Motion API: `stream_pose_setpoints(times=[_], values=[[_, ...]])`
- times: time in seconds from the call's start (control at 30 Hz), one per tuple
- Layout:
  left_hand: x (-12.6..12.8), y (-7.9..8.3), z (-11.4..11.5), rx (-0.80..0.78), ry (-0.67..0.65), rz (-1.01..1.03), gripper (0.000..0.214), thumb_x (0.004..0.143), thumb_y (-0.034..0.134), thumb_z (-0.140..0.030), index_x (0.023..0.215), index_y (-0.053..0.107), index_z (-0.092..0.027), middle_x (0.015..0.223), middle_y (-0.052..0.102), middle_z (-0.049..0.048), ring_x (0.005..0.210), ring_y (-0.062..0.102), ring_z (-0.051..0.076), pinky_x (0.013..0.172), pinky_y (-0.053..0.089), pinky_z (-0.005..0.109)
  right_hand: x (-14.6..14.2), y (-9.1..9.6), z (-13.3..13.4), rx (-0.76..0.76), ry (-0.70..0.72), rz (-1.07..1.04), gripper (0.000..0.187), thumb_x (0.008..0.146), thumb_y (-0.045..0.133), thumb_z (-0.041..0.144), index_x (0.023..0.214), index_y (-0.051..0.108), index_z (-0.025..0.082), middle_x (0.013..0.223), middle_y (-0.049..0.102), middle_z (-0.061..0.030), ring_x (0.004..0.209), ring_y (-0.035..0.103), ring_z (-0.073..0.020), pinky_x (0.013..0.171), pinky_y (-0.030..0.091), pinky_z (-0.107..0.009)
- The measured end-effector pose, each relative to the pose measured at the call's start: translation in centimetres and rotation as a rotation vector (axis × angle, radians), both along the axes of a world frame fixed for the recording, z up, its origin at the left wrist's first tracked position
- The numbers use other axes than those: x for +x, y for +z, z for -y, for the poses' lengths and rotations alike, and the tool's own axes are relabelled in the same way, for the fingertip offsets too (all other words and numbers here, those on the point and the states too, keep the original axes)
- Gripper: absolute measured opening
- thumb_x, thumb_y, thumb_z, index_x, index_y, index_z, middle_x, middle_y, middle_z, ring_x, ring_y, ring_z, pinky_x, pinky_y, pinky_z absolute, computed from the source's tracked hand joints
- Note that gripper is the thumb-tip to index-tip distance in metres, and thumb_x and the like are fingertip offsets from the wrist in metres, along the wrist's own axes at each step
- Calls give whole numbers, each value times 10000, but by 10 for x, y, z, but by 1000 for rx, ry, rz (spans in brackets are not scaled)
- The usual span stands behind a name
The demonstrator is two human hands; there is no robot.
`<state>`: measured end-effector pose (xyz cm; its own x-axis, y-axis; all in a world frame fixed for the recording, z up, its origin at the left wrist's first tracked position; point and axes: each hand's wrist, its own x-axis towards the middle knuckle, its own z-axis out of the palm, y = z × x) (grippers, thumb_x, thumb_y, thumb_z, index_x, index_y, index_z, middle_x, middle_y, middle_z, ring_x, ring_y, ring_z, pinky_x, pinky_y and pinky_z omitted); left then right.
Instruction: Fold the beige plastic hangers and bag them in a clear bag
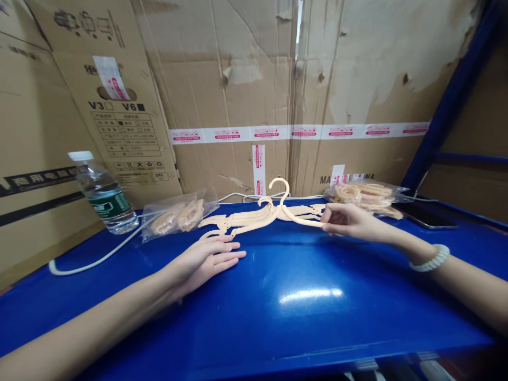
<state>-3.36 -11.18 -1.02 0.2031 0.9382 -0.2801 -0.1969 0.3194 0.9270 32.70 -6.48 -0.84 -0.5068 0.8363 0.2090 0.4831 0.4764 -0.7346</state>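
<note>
A cream plastic clothes hanger (257, 226) stands with its hook pointing up, in front of more hangers of the same colour (248, 218). My right hand (347, 221) is closed in a pinch on the tip of its right arm. At the other end, my left hand (210, 260) has its fingers stretched out. The thumb side lies close by the hanger's left tip; whether it touches cannot be made out. How many hangers lie behind is partly hidden.
Clear bags of cream plastic parts lie at the left (178, 216) and right (363, 196). A water bottle (105, 196) leans near a white cable (99, 260). A phone (424, 216) rests at the right. Cardboard (238, 95) walls the back of the blue table (278, 328).
</note>
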Motion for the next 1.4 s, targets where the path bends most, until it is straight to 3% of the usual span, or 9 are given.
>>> stream_pose_setpoints(times=[0.33,0.43,0.53,0.63,0.83,1.03,1.13,1.27,1.4], values=[[2,-3,1,104,68,5,317,825,589,-121,1116,467,-147,1245,576,193,1048,671,257,989,506,356,-2,12,11,22,-21,-5,348,790,672,489,793,520,176,694,610,-15,637,590,-140,578,462,-277],[2,-6,2,187,29,-121,536,786,648,-162,1265,408,-189,1311,520,171,961,693,225,899,544,367,-6,11,14,40,17,37,327,802,657,478,770,522,182,710,604,-14,656,588,-143,599,469,-282],[2,-10,6,381,-98,-371,719,740,686,-217,1376,351,-209,1231,560,128,766,666,147,710,547,305,-13,8,18,19,37,62,317,815,638,477,781,528,181,704,602,-13,641,583,-139,586,469,-272],[1,-12,10,653,-188,-705,602,794,615,-279,1360,427,-197,992,637,54,618,570,107,593,481,262,-19,5,22,8,44,47,311,813,644,470,853,565,171,758,622,-29,651,587,-138,580,480,-264],[-7,-14,11,1136,-191,-1168,284,892,506,-264,1144,630,-221,1079,670,67,946,572,233,851,463,380,-25,-1,25,-10,87,62,387,852,612,468,1091,616,165,832,662,-50,692,621,-156,618,516,-281],[-2,-11,9,1056,-273,-1013,251,934,451,-273,1115,619,-227,1076,682,40,943,603,207,838,456,320,-24,4,25,501,114,383,257,934,496,335,1026,681,183,944,685,-95,872,606,-221,773,472,-347],[1,-8,9,947,-305,-922,262,932,453,-303,1124,609,-218,995,686,27,891,622,194,800,453,294,-20,4,25,760,-23,585,316,972,380,278,1000,680,186,890,689,-103,795,608,-222,684,451,-327],[2,-6,9,793,-280,-826,316,904,495,-366,1159,592,-207,860,646,2,753,589,168,695,436,261,-20,0,28,912,-211,756,325,933,350,130,1019,658,187,997,697,-104,662,613,-178,548,419,-274],[3,-6,8,705,-255,-745,335,885,517,-380,1154,593,-195,769,577,-19,638,494,133,600,378,232,-25,-2,32,1014,-210,715,326,932,350,98,1050,643,179,1227,601,-144,865,644,-222,666,506,-309]])
